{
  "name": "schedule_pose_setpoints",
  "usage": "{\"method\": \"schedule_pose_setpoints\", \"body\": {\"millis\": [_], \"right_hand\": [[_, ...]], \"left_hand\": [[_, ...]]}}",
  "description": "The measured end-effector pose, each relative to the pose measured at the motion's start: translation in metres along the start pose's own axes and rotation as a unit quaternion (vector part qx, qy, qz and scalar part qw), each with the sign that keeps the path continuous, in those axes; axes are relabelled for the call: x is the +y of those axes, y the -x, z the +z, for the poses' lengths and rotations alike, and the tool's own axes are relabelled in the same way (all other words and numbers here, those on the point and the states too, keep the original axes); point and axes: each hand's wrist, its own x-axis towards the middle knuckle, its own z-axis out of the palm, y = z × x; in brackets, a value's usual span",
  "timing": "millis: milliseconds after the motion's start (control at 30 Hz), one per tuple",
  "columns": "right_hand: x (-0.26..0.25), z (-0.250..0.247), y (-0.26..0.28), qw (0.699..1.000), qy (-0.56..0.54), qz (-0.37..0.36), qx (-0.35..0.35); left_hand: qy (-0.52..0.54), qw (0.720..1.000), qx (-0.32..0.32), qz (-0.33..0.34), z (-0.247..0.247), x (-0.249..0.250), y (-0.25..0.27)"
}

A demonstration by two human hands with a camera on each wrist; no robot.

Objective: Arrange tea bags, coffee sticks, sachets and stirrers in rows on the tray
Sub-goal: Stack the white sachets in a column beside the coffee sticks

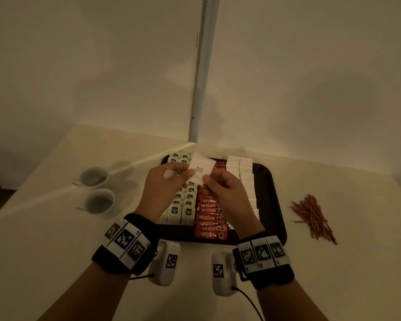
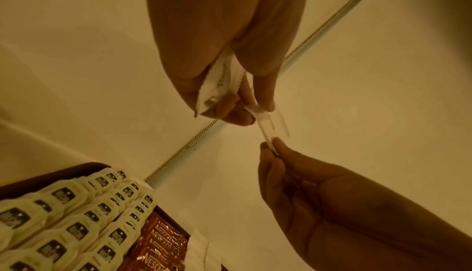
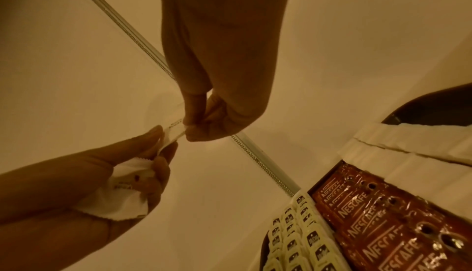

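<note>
A dark tray (image 1: 273, 205) holds rows of white packets with dark labels (image 1: 183, 205), red Nescafe coffee sticks (image 1: 210, 218) and white sachets (image 1: 240, 170). Above the tray both hands meet on a white sugar sachet (image 1: 200, 170). My left hand (image 1: 185, 172) grips a small bundle of sugar sachets (image 3: 120, 194) and also pinches one end of the single sachet (image 2: 270, 126). My right hand (image 1: 208, 181) pinches that sachet's other end (image 3: 175, 132) between thumb and fingers. A loose pile of red-brown stirrers (image 1: 313, 216) lies on the table right of the tray.
Two white cups (image 1: 94, 177) (image 1: 100, 201) stand on the table left of the tray. The walls meet in a corner behind the tray, with a metal strip (image 1: 198, 66) running up it. The tray's right strip (image 1: 264, 186) shows bare dark surface.
</note>
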Motion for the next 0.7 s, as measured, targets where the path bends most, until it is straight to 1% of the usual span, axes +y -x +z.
{"method": "schedule_pose_setpoints", "body": {"millis": [133, 200, 233, 267, 333, 367, 400, 467, 600, 667, 700], "right_hand": [[0.002, -0.005, -0.002, 1.000, 0.016, -0.006, 0.008], [0.002, -0.009, -0.002, 0.999, 0.039, -0.008, 0.008], [0.001, -0.014, -0.002, 0.999, 0.051, -0.007, 0.009], [0.001, -0.021, -0.002, 0.998, 0.061, -0.004, 0.013], [0.004, -0.042, -0.003, 0.996, 0.080, 0.002, 0.033], [0.007, -0.055, -0.002, 0.994, 0.098, 0.007, 0.047], [0.013, -0.068, -0.001, 0.990, 0.127, 0.017, 0.063], [0.030, -0.094, 0.002, 0.973, 0.208, 0.044, 0.094], [0.073, -0.133, 0.008, 0.917, 0.360, 0.114, 0.129], [0.092, -0.142, 0.009, 0.893, 0.400, 0.161, 0.126], [0.100, -0.143, 0.009, 0.889, 0.402, 0.179, 0.124]], "left_hand": [[-0.009, 1.000, -0.008, 0.010, 0.006, -0.002, 0.001], [-0.010, 1.000, -0.021, -0.002, 0.009, -0.003, 0.001], [0.011, 0.999, -0.027, -0.024, 0.010, -0.004, 0.000], [0.062, 0.996, -0.031, -0.057, 0.010, -0.004, 0.000], [0.195, 0.972, -0.021, -0.130, 0.006, -0.005, -0.001], [0.231, 0.960, -0.008, -0.158, 0.002, -0.007, -0.001], [0.243, 0.954, 0.001, -0.174, -0.002, -0.010, -0.002], [0.239, 0.954, 0.005, -0.183, -0.007, -0.014, -0.002], [0.150, 0.974, 0.020, -0.166, -0.011, -0.020, -0.003], [0.124, 0.979, 0.021, -0.159, -0.010, -0.022, -0.003], [0.118, 0.980, 0.024, -0.161, -0.010, -0.023, -0.003]]}}
